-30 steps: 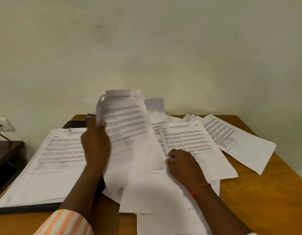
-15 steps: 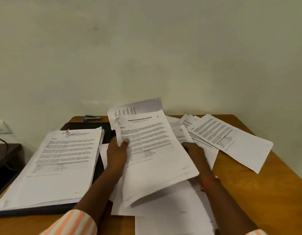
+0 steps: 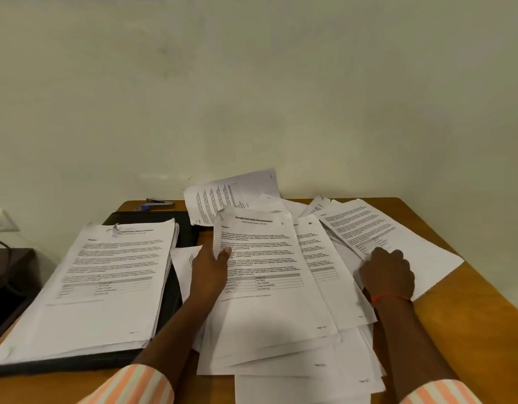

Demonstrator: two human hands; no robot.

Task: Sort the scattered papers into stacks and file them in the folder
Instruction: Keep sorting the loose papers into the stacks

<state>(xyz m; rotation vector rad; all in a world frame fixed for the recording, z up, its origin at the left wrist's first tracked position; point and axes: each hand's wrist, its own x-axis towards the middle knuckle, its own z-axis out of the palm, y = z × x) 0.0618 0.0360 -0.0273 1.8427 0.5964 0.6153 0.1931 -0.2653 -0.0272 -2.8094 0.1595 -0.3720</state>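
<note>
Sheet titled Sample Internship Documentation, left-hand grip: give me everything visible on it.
White printed paper sheet: bold heading, text blocks, a table with a grey header row, page mark at the bottom right. Top left corner creased. It lies atop the loose pile in the middle; the left hand pinches its left edge, thumb on top.

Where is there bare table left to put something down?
The biggest bare wood is on the table, to the right of the right hand, out to the edge. A thin strip lies at the back by the stapler. The middle is crowded with scattered papers, and the stack on the folder fills the left.
</note>
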